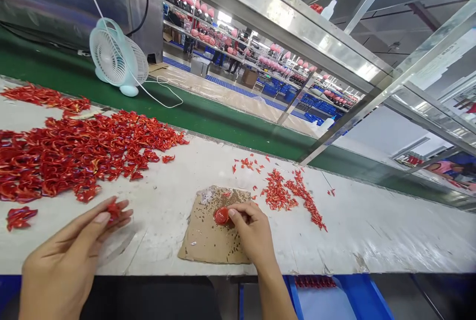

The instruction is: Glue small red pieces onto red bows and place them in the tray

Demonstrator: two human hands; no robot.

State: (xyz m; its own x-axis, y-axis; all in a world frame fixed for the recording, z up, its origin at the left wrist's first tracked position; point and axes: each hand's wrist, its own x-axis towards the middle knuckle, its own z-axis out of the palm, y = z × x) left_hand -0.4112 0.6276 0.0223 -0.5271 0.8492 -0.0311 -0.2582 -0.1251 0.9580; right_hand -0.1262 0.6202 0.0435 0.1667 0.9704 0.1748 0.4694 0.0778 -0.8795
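While right fingers (235,214) pinch a glossy red cap (221,215) on cardboard (201,243), left fingers (124,205) cup crinkled red scraps (113,210).

Left hand (63,250) raised, fingers (119,216) curled together, right hand (253,233) bent downward

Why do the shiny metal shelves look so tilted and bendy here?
In the head view, the steel shelf frame leans and stretches, as wide lenses do; bright light puts white glare on it and on the table; the left hand and right hand look sharp, not blurry.

Glossy red dome (221,215) on cardboard (208,243)
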